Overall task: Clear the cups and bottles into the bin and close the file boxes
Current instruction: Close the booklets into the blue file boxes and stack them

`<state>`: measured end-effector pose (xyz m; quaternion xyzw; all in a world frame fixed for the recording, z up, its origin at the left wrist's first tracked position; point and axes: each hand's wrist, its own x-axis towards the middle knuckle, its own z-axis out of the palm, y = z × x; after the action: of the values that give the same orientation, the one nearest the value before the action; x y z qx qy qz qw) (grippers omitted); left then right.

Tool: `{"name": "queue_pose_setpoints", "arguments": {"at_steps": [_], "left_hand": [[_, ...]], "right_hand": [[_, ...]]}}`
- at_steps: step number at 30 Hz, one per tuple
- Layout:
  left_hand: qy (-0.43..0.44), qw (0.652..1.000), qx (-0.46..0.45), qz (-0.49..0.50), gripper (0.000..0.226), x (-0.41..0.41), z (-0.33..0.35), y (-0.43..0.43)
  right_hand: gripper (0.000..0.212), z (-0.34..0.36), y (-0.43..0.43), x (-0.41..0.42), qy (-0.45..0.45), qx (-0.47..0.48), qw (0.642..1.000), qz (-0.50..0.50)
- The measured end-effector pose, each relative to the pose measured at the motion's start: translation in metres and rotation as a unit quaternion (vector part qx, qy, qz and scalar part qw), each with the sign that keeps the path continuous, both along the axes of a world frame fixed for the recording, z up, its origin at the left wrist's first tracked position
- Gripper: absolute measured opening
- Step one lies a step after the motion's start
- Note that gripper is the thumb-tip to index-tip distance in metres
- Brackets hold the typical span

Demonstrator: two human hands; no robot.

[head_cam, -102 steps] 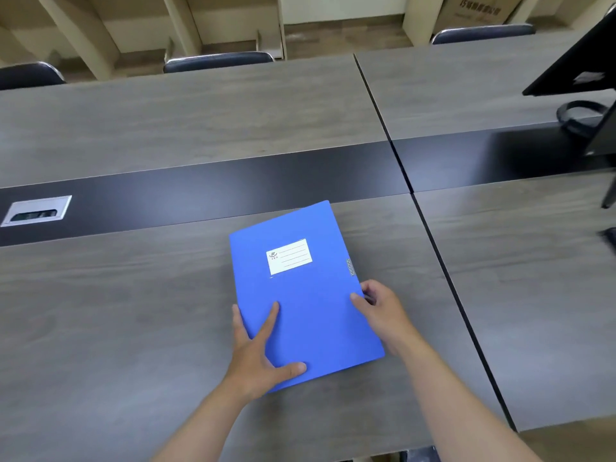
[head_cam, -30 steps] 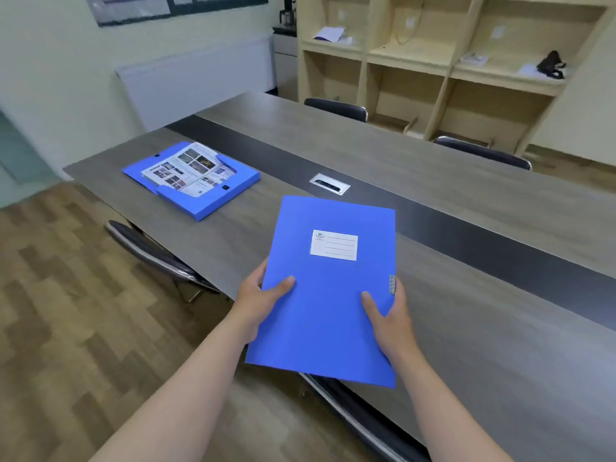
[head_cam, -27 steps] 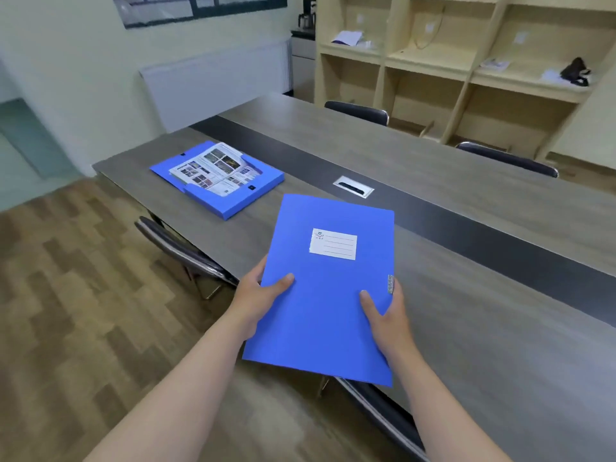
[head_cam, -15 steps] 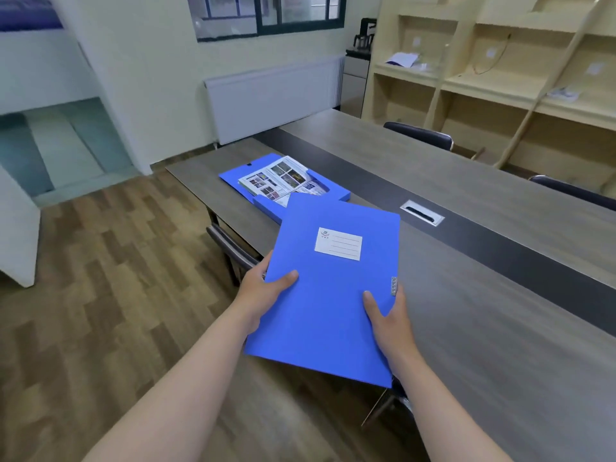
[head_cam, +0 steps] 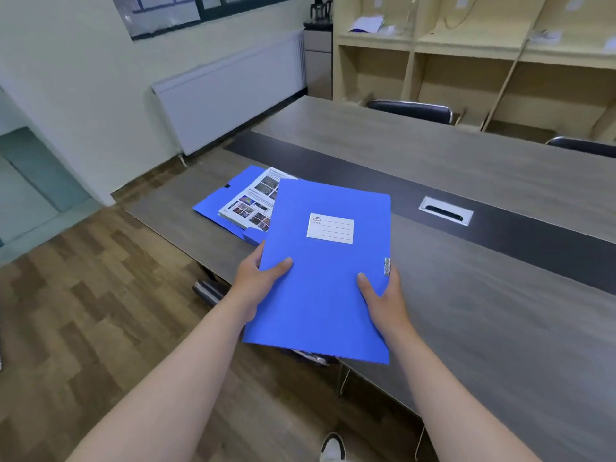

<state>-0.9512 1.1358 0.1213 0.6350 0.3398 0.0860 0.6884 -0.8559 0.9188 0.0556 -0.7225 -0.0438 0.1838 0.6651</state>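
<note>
Closed box (head_cam: 320, 288) moved nr open box (head_cam: 216, 203) | L hand (head_cam: 255, 283) + R hand (head_cam: 383, 296) grip its sides, thumbs on top

Both hands hold a closed blue file box (head_cam: 320, 295) above the table (head_cam: 500, 328) edge: left hand (head_cam: 258, 285) on its left side, right hand (head_cam: 383, 301) on its right. Behind it, an open box (head_cam: 216, 208) with papers (head_cam: 253, 201) lies on the table.

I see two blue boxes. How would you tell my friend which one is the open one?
Find the long grey table, then its end near the white radiator. The open file box lies flat there, partly hidden behind the closed file box being held up. Only it shows picture pages inside.
</note>
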Motion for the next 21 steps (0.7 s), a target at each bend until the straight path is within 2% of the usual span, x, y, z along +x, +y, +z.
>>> {"name": "queue_pose_setpoints", "arguments": {"at_steps": [9, 14, 19, 21], "left_hand": [[0.011, 0.999, 0.0, -0.044, 0.047, 0.104, -0.012, 0.082], [0.017, 0.99, -0.004, -0.139, 0.046, 0.17, -0.041, 0.102], [0.008, 0.969, -0.014, -0.245, 0.043, 0.214, -0.067, 0.111], [0.013, 0.958, -0.017, -0.287, 0.043, 0.223, -0.078, 0.111]], "right_hand": [[0.051, 0.003, 0.065, 0.074, 0.006, -0.026, 0.998, -0.054], [0.041, -0.007, 0.075, 0.095, 0.009, -0.041, 0.99, -0.137], [0.061, -0.018, 0.083, 0.089, 0.043, -0.051, 0.971, -0.228], [0.06, -0.023, 0.082, 0.084, 0.054, -0.074, 0.962, -0.256]]}}
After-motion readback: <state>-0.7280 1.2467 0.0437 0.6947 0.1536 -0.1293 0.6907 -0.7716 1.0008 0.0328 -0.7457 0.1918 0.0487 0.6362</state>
